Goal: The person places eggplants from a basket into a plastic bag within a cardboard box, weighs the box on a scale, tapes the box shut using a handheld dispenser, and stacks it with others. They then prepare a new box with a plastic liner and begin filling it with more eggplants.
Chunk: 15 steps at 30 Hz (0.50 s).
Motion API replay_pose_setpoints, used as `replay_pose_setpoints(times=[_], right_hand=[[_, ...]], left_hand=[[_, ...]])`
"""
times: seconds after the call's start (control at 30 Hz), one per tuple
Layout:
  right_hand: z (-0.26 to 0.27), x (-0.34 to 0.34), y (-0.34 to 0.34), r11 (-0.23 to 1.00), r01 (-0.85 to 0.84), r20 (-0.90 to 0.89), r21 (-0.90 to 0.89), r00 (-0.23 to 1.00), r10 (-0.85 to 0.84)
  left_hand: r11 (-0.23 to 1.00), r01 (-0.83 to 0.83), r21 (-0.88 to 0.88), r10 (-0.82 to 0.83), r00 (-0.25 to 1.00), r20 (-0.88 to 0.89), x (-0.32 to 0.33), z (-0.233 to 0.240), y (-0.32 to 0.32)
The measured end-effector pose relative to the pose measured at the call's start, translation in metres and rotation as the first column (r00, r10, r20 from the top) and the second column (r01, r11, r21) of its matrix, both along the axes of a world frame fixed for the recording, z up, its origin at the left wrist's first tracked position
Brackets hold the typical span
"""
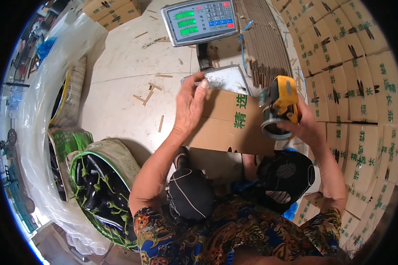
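A cardboard carton [219, 126] with green printed characters lies in front of my knees. My left hand [190, 102] is at its far left corner, thumb raised and fingers bent; whether it grips the cardboard is hidden. In my right hand [306, 122] is a yellow tape dispenser [287, 91], held over the carton's right side. A roll, partly blurred, shows on the dispenser. Just beyond the carton, part of a digital scale's metal platform [230, 78] is visible. What supports the carton underneath cannot be seen.
The scale's lit display panel [200, 21] rises at the far side. Flattened cardboard [265, 39] is stacked beside it. Printed cartons [341, 82] form a wall on my right. To my left stands a sack of eggplants [96, 188], near clear plastic sheeting [36, 132]. Cardboard scraps [149, 96] litter the floor.
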State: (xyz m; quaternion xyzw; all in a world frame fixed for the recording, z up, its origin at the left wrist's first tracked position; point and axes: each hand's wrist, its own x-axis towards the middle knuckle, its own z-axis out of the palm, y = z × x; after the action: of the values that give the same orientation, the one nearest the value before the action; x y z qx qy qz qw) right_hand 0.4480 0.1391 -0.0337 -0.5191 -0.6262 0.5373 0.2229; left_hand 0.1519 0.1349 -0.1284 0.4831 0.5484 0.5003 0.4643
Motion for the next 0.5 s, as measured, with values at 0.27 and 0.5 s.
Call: replay_pose_setpoints(times=[0.27,0.5], right_hand=[[-0.007,-0.039,-0.014,0.854,-0.299,0.271,0.425,0.942,0.195],[-0.012,-0.059,-0.019,0.800,-0.362,0.372,0.479,0.909,0.189]], left_hand=[[0.811,0.487,-0.324,-0.110,0.671,0.734,0.021,0.041,-0.032],[0.897,0.383,-0.220,-0.115,0.684,0.720,0.015,0.026,-0.044]])
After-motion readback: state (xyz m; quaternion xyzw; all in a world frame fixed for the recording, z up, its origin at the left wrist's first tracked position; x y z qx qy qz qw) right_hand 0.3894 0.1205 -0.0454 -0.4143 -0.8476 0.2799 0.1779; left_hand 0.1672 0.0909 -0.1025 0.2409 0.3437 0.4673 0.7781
